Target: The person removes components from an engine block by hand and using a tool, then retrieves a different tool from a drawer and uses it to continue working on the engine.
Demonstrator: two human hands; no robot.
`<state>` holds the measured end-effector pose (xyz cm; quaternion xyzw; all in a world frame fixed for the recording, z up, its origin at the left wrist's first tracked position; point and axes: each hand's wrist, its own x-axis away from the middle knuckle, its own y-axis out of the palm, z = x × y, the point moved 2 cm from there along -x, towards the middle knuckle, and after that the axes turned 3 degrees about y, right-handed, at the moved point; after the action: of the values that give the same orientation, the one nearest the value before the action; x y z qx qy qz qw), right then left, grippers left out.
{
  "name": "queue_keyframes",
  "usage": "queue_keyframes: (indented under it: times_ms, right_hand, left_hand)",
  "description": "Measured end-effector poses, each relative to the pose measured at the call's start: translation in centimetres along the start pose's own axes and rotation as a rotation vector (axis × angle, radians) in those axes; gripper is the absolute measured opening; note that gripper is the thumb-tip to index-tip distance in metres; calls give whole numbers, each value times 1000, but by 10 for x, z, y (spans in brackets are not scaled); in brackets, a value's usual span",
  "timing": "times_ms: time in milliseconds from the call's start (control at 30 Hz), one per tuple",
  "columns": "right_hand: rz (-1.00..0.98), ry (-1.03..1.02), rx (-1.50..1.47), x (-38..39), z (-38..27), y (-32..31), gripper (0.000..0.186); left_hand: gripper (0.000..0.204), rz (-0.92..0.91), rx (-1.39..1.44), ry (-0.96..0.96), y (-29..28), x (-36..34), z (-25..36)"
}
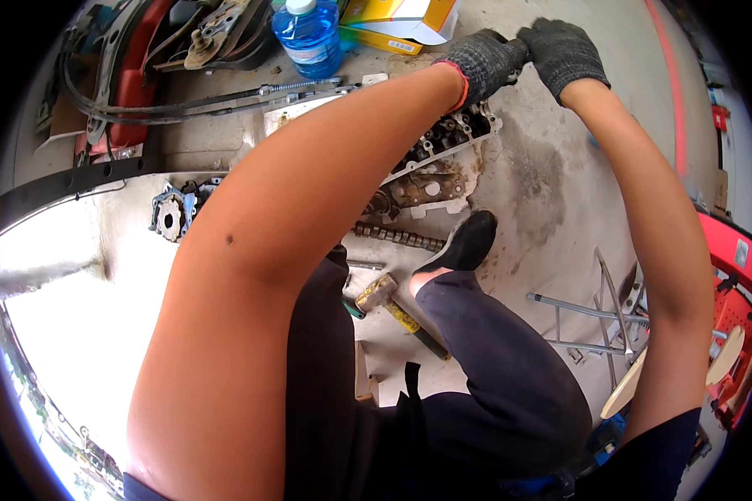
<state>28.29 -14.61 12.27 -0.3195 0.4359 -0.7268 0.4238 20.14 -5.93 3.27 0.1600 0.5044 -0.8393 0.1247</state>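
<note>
On the floor [551, 225], an engine head [453, 149], half hidden by the left arm [267, 209], holds small dark parts [453, 131] while a camshaft [399, 236] lies loose nearby, suggesting work partway through. Near the head's far end, the gloved left hand [483, 63] and right hand [563, 55] meet, both curled; what they grip, if anything, cannot be told.

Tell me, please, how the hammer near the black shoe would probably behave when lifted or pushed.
The hammer probably feels head-heavy, as its thick block head looks metal. Its straight handle is likely stiff. The blocky head should resist rolling.
</note>
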Motion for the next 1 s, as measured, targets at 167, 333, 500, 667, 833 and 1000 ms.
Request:
queue_keyframes:
  times_ms: [167, 333, 500, 667, 833, 1000]
  right_hand:
    - [195, -18, -165, -8, 19, 19, 30]
    - [65, 264, -122, -3, 35, -9, 31]
    - [-184, 401, -59, 21, 39, 15, 31]
    - [-222, 471, -115, 32, 40, 43, 29]
    - [-161, 486, -155, 27, 44, 39, 29]
    - [-153, 487, -130, 23, 48, 53, 30]
  left_hand:
    - [33, -207, 350, -54, -7, -9, 6]
    - [36, 50, 184, 94, -16, -58, -2]
    - [33, -109, 164, 55, 19, -64, -4]
    - [32, -112, 116, 100, 39, -63, -4]
    - [33, -115, 61, 103, 46, -74, -9]
    - [34, -95, 84, 116, 52, -74, -11]
